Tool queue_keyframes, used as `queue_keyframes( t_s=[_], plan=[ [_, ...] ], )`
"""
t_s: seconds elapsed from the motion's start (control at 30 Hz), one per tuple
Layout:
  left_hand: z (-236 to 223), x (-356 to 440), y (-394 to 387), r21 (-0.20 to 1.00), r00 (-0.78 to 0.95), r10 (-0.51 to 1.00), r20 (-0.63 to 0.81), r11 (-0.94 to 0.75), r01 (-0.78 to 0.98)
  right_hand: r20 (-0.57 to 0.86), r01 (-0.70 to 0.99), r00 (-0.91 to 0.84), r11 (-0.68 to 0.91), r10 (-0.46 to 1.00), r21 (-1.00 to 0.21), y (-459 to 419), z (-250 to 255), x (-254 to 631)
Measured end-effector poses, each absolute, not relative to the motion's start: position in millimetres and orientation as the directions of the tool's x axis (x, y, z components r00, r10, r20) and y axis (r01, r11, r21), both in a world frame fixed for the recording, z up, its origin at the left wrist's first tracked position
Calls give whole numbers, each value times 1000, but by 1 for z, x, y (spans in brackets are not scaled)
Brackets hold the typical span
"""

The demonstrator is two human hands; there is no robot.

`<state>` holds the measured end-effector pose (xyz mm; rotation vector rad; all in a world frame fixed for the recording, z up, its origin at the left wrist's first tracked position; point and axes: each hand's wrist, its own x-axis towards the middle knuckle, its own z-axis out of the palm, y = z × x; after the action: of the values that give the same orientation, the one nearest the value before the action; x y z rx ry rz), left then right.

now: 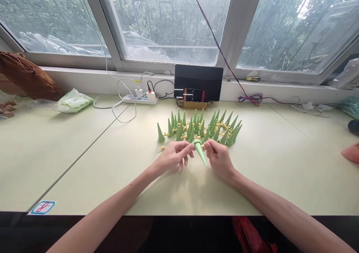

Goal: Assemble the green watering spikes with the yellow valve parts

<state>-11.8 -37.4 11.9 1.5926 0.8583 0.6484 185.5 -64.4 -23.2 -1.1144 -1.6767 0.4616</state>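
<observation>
Tilted with its tip down toward me, a green plant watering spike (200, 154) is held above the table between my two hands. My left hand (176, 154) pinches its wide collar between thumb and fingers. Closed in a fist, my right hand (220, 156) grips a small yellow valve fitting (203, 146) beside the collar; most of that fitting is hidden by the fingers. Just beyond my hands, several more green spikes (160, 132) stand point up in a cluster, with yellow fittings among them. One loose yellow fitting (162, 148) lies left of the group.
Behind the spikes a dark tablet (198, 82) leans upright with a phone (193, 95) before it. A white power strip (143, 98) with looping cables and a green-white packet (74, 100) are at back left. Part of a pinkish thing (351, 153) shows at the right edge.
</observation>
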Motion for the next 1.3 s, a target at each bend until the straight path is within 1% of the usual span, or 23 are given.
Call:
queue_keyframes(
  t_s=[0.07,0.1,0.17,0.27,0.37,0.47,0.57,0.67,0.73,0.8,0.93,1.0,1.07,1.1,1.13,1.17,1.2,1.23,1.27,1.3],
  plan=[
    [14,-11,-38,985,643,753,-141,39,170,564,462,-77,531,822,-711,-65,-23,184],
    [14,-11,-38,985,658,737,-154,67,157,574,465,-90,544,814,-698,-66,-23,184],
    [13,-11,-39,991,671,730,-129,67,117,580,469,-104,554,808,-688,-66,-23,182],
    [12,-10,-40,998,668,742,-57,26,57,568,475,-98,540,817,-695,-67,-23,180],
    [10,-8,-41,999,637,771,-8,-18,35,547,469,-80,515,833,-717,-68,-24,179],
    [7,-7,-42,991,594,803,54,-114,65,523,452,-76,497,849,-741,-68,-24,179],
    [1,-7,-42,954,518,840,163,-269,136,506,434,-76,486,859,-759,-68,-25,179],
    [-6,-7,-42,856,443,828,344,-471,216,490,414,-73,474,868,-777,-68,-26,178],
    [-10,-8,-41,756,437,762,477,-610,238,481,404,-71,466,874,-787,-68,-26,178],
    [-12,-9,-39,647,463,672,577,-723,243,475,397,-69,462,877,-793,-69,-25,178],
    [-15,-13,-35,434,522,499,691,-865,252,466,380,-83,460,881,-802,-70,-25,177],
    [-16,-15,-35,331,532,417,737,-909,255,461,375,-83,456,884,-807,-69,-26,177],
    [-16,-15,-35,262,534,368,761,-928,266,460,369,-78,454,885,-811,-69,-27,177],
    [-15,-15,-35,260,531,371,762,-926,273,460,365,-78,455,884,-812,-68,-27,177],
    [-14,-14,-36,292,523,400,752,-915,280,462,362,-76,456,884,-813,-68,-27,177],
    [-12,-13,-36,358,507,457,731,-889,286,465,362,-71,457,882,-812,-68,-26,178],
    [-10,-12,-37,457,481,539,692,-842,286,471,364,-60,459,880,-810,-68,-26,179],
    [-7,-12,-37,581,453,635,626,-767,272,480,370,-46,461,876,-806,-68,-25,180],
    [-5,-11,-37,710,433,730,528,-659,246,491,379,-30,465,870,-800,-68,-24,181],
    [-2,-11,-37,829,433,807,401,-521,204,504,391,-18,470,863,-791,-68,-24,182]
  ],
)
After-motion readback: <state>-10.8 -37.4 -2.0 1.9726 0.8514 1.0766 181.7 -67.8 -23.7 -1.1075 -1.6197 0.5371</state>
